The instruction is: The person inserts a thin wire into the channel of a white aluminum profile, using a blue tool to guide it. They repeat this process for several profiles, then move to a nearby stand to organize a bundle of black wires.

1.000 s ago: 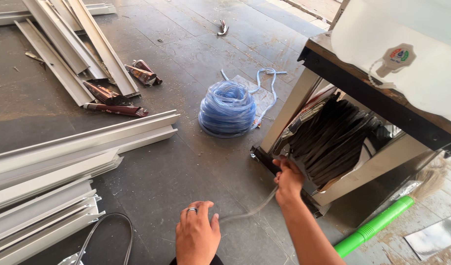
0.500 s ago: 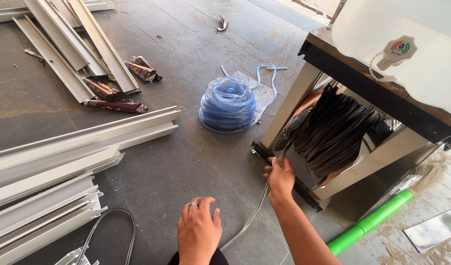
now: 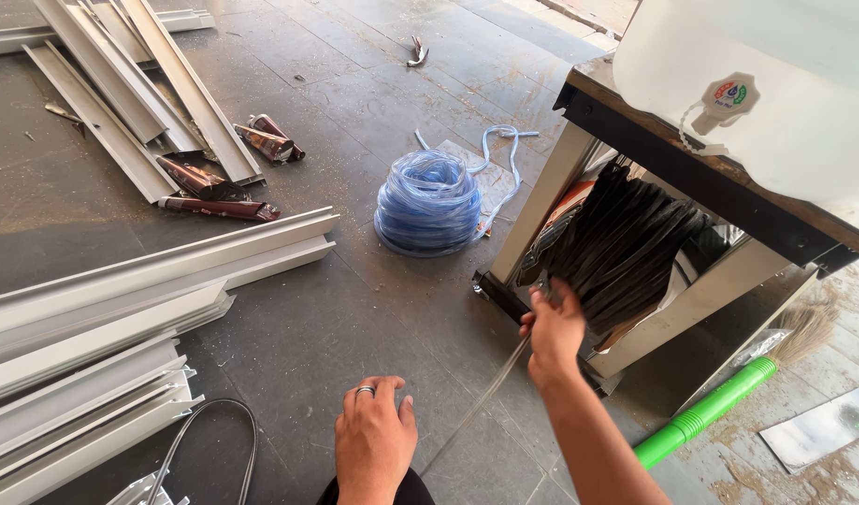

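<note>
Right hand [image 3: 553, 335] has risen toward the black strip bundle [image 3: 626, 248] under the bench [image 3: 691, 178], clamped on a thin strip [image 3: 481, 402] for pull; left hand [image 3: 375, 440] rests flat, empty.

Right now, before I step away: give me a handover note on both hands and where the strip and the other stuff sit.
Right hand: shut on a thin clear strip, at the dark strip bundle under the table.
Left hand: ringed, resting low, fingers spread, holding nothing visible.
Strip slants from the right hand down toward the left hand.
Blue hose coil lies on the floor; grey profiles at left.
Done: one strip gripped. Left: its far end is hidden by the bundle.
</note>
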